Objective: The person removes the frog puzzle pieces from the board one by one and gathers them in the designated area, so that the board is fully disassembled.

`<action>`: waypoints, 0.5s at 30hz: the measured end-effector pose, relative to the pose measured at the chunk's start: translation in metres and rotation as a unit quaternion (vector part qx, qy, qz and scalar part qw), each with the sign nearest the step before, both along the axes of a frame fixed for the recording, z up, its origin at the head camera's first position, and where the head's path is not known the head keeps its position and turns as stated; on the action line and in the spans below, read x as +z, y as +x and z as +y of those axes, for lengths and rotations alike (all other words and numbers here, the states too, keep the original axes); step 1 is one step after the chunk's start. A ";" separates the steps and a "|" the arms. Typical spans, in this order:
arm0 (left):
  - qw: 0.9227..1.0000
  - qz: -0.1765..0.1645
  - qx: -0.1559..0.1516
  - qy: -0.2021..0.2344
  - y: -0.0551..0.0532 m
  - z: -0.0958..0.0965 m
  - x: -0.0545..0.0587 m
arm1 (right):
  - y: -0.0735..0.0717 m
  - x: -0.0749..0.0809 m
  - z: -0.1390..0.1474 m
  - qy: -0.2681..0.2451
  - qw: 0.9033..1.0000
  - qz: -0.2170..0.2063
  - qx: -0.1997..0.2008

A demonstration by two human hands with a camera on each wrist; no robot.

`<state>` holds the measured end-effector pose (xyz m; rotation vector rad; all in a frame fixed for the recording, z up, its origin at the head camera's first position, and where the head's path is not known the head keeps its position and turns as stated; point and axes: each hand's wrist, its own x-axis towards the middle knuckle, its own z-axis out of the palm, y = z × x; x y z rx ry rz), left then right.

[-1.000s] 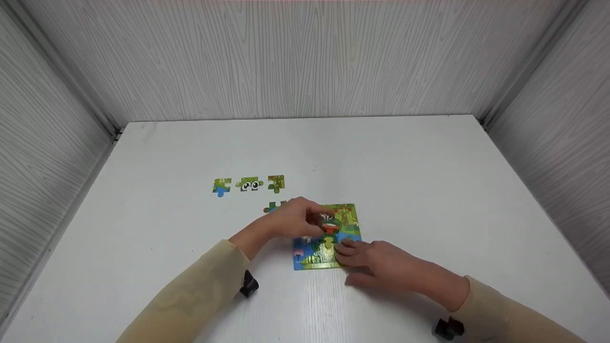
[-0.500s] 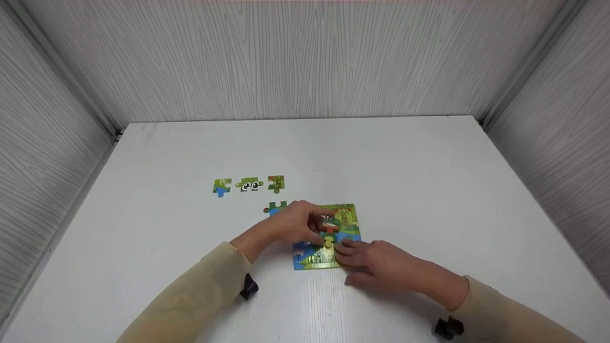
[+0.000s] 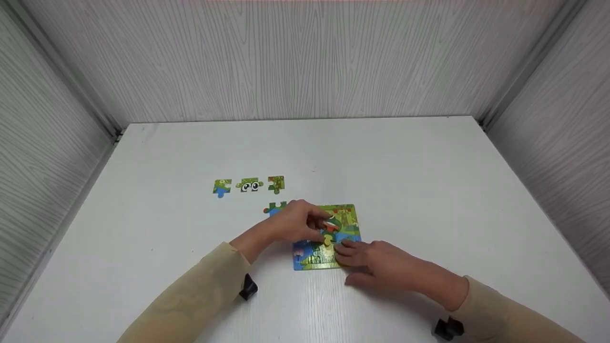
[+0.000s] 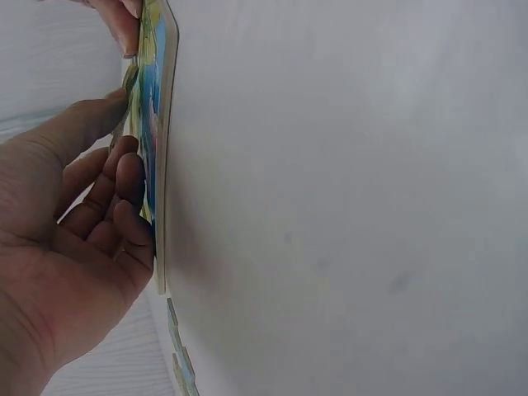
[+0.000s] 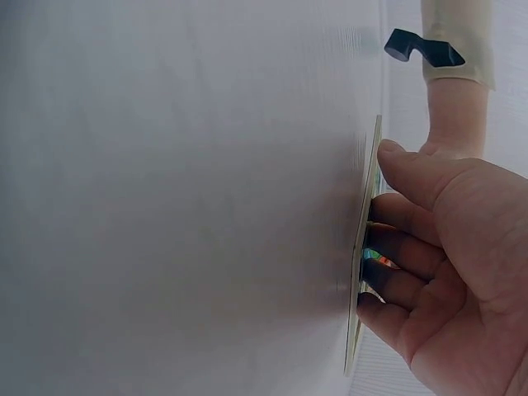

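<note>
My left hand (image 3: pixel 296 222) reaches over the upper left of a square jigsaw board (image 3: pixel 351 212) in bright green and blue. Between its thumb and fingers it pinches a puzzle piece (image 3: pixel 330 226) showing a green cartoon head with a red and white mouth, close over the board. The piece is seen edge-on beside the thumb in the left wrist view, and part of it is hidden by the fingers. My right hand (image 3: pixel 381 263) rests its extended fingers on the board's lower right, with the thumb off the near edge. Its fingertips touch the board (image 5: pixel 363 256) in the right wrist view.
A piece with big eyes (image 3: pixel 249 185) lies beyond the left hand. On either side of it are a green and blue piece (image 3: pixel 222 186) and a green corner piece (image 3: pixel 276 183). Another piece (image 3: pixel 275 207) is partly covered by the left hand. Pale walls enclose the white table (image 3: pixel 429 181).
The left hand's thumb has shifted slightly nearer, and the pinched piece has tilted a little over the board. The right hand and the loose pieces have stayed in place.
</note>
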<state>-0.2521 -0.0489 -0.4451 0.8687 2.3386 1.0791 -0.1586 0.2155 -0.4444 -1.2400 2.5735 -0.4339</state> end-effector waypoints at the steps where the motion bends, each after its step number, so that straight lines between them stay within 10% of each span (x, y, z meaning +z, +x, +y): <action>1: 1.000 0.000 0.002 0.001 0.000 0.000 0.000 | 0.000 0.000 0.000 0.000 1.000 0.000 0.000; 15: 0.999 0.013 0.022 0.022 -0.001 -0.008 0.004 | 0.000 0.000 0.000 0.004 1.000 0.008 0.001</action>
